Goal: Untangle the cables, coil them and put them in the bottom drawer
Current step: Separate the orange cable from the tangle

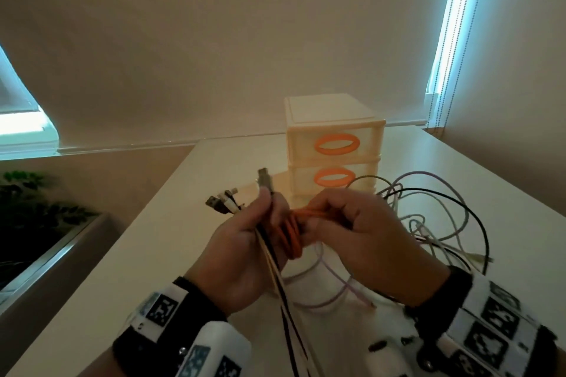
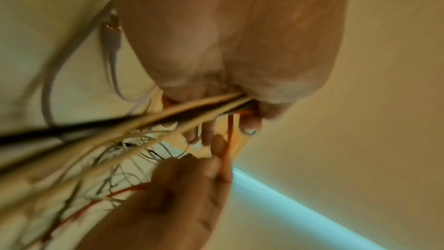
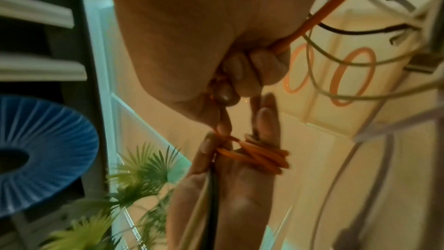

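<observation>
My left hand [image 1: 245,242] grips a bundle of cables [image 1: 269,257], black and cream, with their plugs [image 1: 223,202] sticking out up and to the left. An orange cable [image 1: 291,232] is wound in several loops around that hand's fingers; the right wrist view shows the orange coil [image 3: 261,155] plainly. My right hand [image 1: 361,232] pinches the orange cable [image 3: 336,7] beside the coil. Behind the hands stands a cream drawer unit [image 1: 294,144] with two orange oval handles; its bottom drawer [image 1: 333,179] is closed.
A tangle of loose black, grey and lilac cables [image 1: 428,217] lies on the white table [image 1: 171,223] to the right. A green plant [image 1: 30,208] sits below the table's left edge. A blue ribbed disc [image 3: 36,155] shows in the right wrist view.
</observation>
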The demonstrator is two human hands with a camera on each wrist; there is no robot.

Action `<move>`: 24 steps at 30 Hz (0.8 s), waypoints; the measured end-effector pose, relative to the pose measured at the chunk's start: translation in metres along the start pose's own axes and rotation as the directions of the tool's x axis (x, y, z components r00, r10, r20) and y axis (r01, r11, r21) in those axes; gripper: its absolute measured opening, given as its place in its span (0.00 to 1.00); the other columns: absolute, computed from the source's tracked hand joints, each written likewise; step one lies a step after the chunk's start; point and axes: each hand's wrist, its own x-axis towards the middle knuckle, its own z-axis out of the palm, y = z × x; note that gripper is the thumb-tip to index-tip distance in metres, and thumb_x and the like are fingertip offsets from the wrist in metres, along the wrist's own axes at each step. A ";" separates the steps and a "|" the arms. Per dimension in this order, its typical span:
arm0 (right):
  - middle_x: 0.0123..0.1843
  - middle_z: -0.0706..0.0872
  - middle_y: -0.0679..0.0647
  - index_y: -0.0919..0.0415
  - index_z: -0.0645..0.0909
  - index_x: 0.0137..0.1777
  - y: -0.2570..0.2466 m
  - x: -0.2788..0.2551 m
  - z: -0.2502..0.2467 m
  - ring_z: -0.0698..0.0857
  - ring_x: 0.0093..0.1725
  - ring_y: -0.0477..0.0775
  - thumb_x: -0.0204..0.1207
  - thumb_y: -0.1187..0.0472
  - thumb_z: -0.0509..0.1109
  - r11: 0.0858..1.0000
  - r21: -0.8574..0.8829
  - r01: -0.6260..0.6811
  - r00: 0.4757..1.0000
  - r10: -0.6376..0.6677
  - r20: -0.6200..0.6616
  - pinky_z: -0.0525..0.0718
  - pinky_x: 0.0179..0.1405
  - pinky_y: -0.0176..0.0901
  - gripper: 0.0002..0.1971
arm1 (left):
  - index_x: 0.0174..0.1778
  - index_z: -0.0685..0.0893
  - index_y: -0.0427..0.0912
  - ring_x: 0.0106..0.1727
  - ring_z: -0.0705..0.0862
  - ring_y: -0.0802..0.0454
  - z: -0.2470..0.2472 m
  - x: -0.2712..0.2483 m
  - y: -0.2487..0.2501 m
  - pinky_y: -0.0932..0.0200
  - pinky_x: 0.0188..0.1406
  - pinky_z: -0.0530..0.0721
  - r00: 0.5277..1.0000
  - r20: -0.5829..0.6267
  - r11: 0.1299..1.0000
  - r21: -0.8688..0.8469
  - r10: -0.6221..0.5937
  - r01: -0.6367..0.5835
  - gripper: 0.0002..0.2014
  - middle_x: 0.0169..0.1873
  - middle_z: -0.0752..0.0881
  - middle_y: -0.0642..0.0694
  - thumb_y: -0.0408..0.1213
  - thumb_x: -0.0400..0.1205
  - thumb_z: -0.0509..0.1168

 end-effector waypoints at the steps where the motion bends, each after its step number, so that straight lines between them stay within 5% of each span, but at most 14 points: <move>1: 0.39 0.89 0.49 0.48 0.88 0.50 0.003 -0.001 0.002 0.87 0.35 0.51 0.83 0.59 0.71 0.995 -0.094 0.028 0.995 -0.018 0.098 0.88 0.38 0.53 0.05 | 0.35 0.72 0.40 0.52 0.82 0.34 0.000 0.002 0.002 0.42 0.60 0.77 0.996 -0.069 0.998 -0.012 0.058 -0.059 0.24 0.50 0.81 0.28 0.53 0.92 0.53; 3: 0.39 0.86 0.44 0.45 0.87 0.53 0.007 -0.002 0.006 0.83 0.35 0.48 0.85 0.52 0.67 0.981 -0.196 -0.007 0.951 0.067 0.302 0.82 0.37 0.47 0.06 | 0.32 0.72 0.42 0.53 0.87 0.35 -0.003 0.002 0.008 0.44 0.61 0.83 0.967 -0.214 0.978 -0.123 0.140 -0.169 0.25 0.51 0.87 0.30 0.54 0.91 0.53; 5: 0.37 0.83 0.40 0.47 0.84 0.51 0.011 -0.003 0.009 0.80 0.36 0.42 0.88 0.48 0.62 0.959 -0.282 -0.026 0.899 0.146 0.413 0.78 0.37 0.40 0.11 | 0.31 0.73 0.44 0.39 0.85 0.48 -0.011 -0.002 0.019 0.55 0.40 0.87 0.953 -0.247 0.941 -0.241 0.177 -0.238 0.24 0.34 0.83 0.46 0.53 0.91 0.54; 7: 0.37 0.83 0.39 0.47 0.82 0.48 0.016 -0.003 0.008 0.80 0.37 0.41 0.89 0.46 0.57 0.936 -0.353 -0.017 0.904 0.165 0.395 0.79 0.38 0.40 0.14 | 0.33 0.72 0.47 0.29 0.74 0.56 -0.020 -0.005 0.026 0.62 0.28 0.77 0.972 -0.166 0.925 -0.318 0.164 -0.210 0.23 0.26 0.72 0.53 0.52 0.93 0.52; 12: 0.34 0.83 0.47 0.45 0.81 0.43 0.018 -0.001 0.004 0.82 0.35 0.48 0.87 0.43 0.60 0.925 -0.380 -0.027 0.954 0.137 0.267 0.81 0.35 0.42 0.14 | 0.35 0.69 0.47 0.25 0.71 0.56 -0.027 -0.007 0.026 0.62 0.24 0.67 0.992 -0.005 0.964 -0.237 0.126 -0.124 0.22 0.24 0.71 0.53 0.52 0.94 0.48; 19: 0.39 0.85 0.43 0.43 0.82 0.47 0.023 -0.001 0.000 0.82 0.37 0.44 0.87 0.47 0.62 0.932 -0.362 -0.020 0.895 0.178 0.410 0.82 0.39 0.43 0.10 | 0.34 0.70 0.46 0.25 0.72 0.55 -0.032 -0.006 0.029 0.62 0.23 0.67 0.991 0.005 0.962 -0.238 0.136 -0.131 0.23 0.24 0.71 0.52 0.52 0.94 0.48; 24: 0.34 0.83 0.45 0.46 0.80 0.45 0.038 0.006 -0.015 0.79 0.31 0.40 0.87 0.46 0.62 0.862 -0.496 -0.109 0.945 0.245 0.219 0.74 0.32 0.34 0.11 | 0.35 0.70 0.46 0.26 0.72 0.55 -0.035 -0.006 0.035 0.62 0.23 0.67 0.985 0.039 0.961 -0.231 0.167 -0.153 0.24 0.24 0.72 0.52 0.53 0.94 0.47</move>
